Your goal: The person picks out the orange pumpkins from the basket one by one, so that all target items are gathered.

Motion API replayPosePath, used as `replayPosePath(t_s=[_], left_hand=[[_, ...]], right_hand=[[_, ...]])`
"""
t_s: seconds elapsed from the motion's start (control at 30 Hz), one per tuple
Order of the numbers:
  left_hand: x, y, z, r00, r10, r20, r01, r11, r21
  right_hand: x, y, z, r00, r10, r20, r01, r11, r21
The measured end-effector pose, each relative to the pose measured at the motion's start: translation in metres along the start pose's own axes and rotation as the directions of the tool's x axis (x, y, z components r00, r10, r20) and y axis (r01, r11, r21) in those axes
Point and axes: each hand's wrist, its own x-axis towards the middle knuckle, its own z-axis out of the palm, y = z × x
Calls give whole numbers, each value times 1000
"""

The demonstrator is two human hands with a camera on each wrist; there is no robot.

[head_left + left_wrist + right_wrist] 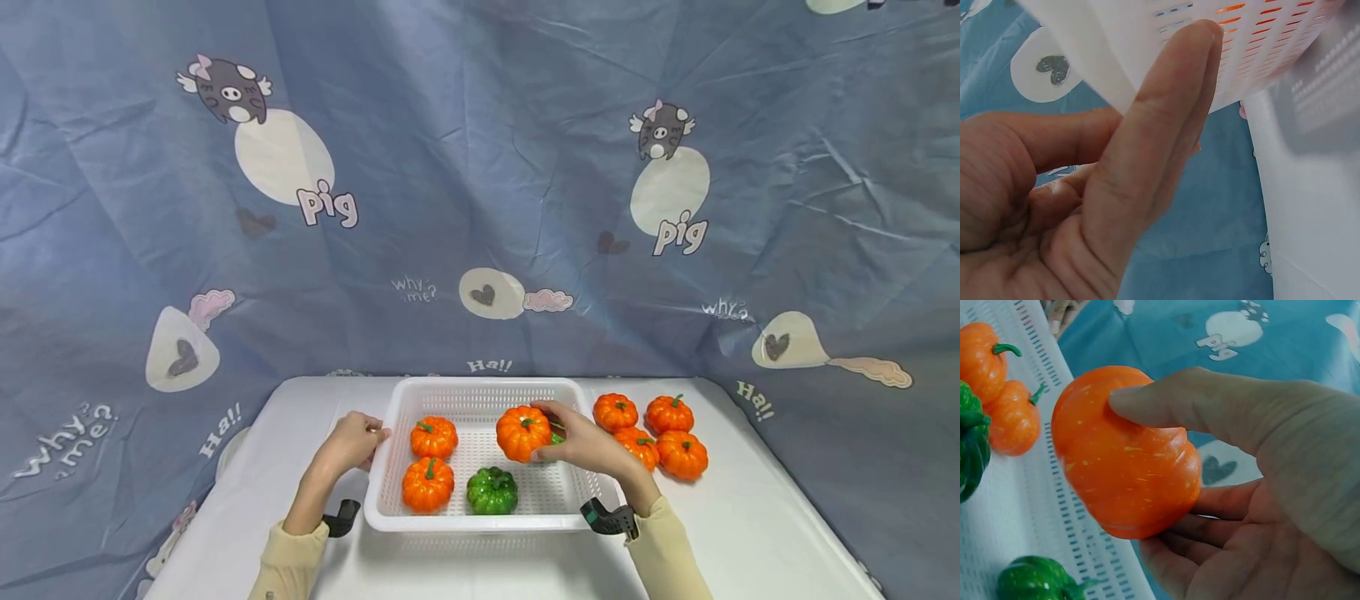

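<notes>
My right hand holds an orange toy pumpkin above the white perforated basket. The right wrist view shows the thumb on one side of that pumpkin and the fingers on the other. At the basket's left side, my left hand pinches the rim; the left wrist view shows its fingers against the perforated wall. Inside the basket, two orange pumpkins lie on the left. One green pumpkin sits near the front middle, and another green pumpkin is partly hidden behind the right hand.
Several orange pumpkins lie grouped on the white table to the right of the basket. A blue patterned cloth hangs behind the table and along its sides.
</notes>
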Motion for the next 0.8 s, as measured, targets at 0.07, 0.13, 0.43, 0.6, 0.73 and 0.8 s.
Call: replayPosePath(t_s=[0.07, 0.13, 0.43, 0.6, 0.73, 0.8], left_hand=[[0, 0, 0, 1000, 2, 2, -2, 1000, 2], [0, -1, 0, 1000, 4, 5, -4, 1000, 6], [-1, 0, 0, 1000, -2, 6, 2, 1000, 16], [0, 1, -1, 1000, -3, 11, 3, 1000, 10], [1, 1, -1, 1000, 6, 8, -6, 1000, 12], [1, 1, -1, 1000, 5, 10, -5, 1000, 11]], right_hand=[[-5, 4, -2, 1000, -9, 2, 9, 1000, 26], [-9, 7, -5, 1000, -14, 5, 14, 998, 53], [-25, 20, -22, 1000, 11, 4, -11, 995, 103], [-34, 29, -40, 999, 35, -27, -32, 992, 120], [-44, 37, -56, 993, 75, -94, -67, 994, 89], [-50, 41, -63, 990, 90, -106, -77, 990, 122]])
